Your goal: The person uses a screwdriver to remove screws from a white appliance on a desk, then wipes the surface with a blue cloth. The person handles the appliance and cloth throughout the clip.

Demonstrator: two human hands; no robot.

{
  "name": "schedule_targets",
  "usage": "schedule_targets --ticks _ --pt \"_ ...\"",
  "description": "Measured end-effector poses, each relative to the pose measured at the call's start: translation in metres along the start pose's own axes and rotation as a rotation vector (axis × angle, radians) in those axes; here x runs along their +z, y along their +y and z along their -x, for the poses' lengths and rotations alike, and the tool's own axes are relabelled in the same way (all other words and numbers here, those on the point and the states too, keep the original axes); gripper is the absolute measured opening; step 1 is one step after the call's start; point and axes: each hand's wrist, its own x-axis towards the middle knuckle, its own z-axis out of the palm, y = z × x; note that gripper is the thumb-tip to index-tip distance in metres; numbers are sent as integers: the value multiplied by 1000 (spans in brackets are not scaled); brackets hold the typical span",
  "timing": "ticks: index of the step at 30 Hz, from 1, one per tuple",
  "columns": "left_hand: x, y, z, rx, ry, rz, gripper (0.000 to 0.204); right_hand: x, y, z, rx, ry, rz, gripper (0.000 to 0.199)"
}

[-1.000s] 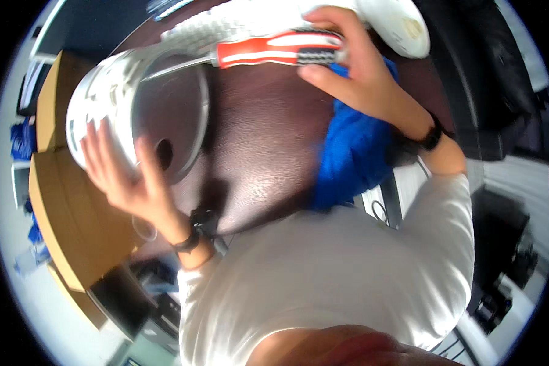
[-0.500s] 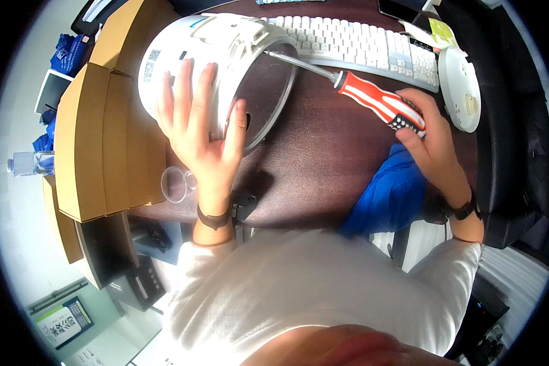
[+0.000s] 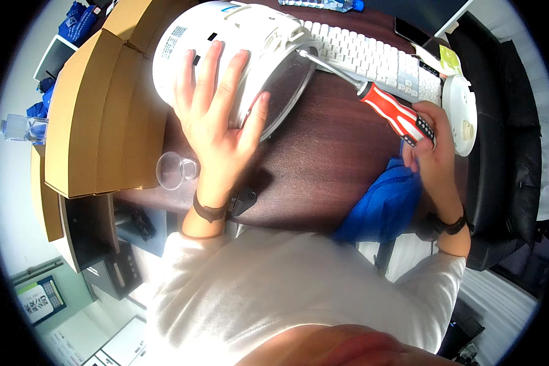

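Note:
A white, drum-shaped plastic housing (image 3: 250,33) lies on its side on the dark table, its round open end toward the right. My left hand (image 3: 219,125) rests flat on the housing with fingers spread, the thumb near the open rim. In my right hand (image 3: 434,143) is a screwdriver (image 3: 396,113) with a red, white and black handle, gripped at the handle's end. Its metal shaft points up and left, and the tip meets the upper part of the housing's rim. What the tip touches there is too small to make out.
Behind the housing stretches a white keyboard (image 3: 372,58); a round white cover (image 3: 459,116) stands beside my right hand. Cardboard boxes (image 3: 88,122) stand at left, near a clear plastic cup (image 3: 172,171). A blue cloth (image 3: 381,201) hangs over the table's front edge. A bottle (image 3: 320,5) lies at the back.
The whole view has shifted a little. My right fingers have changed their hold on the handle's end, and the handle looks turned. The tip stays at the rim; my left hand stays on the housing.

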Motion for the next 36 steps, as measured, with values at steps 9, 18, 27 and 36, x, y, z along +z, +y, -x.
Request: schedule_targets --ticks 9,18,27,36 --pt "-3 -3 3 8 16 -8 48 3 -12 4 -6 -9 91 44" --pt "-7 -6 6 -27 1 18 49 19 -2 4 212 31 -255 38" --pt "-12 -8 4 -51 -58 15 48 23 7 4 294 7 -392 47" --pt "-18 -7 3 -38 -104 29 50 5 -4 1 39 75 18 36"
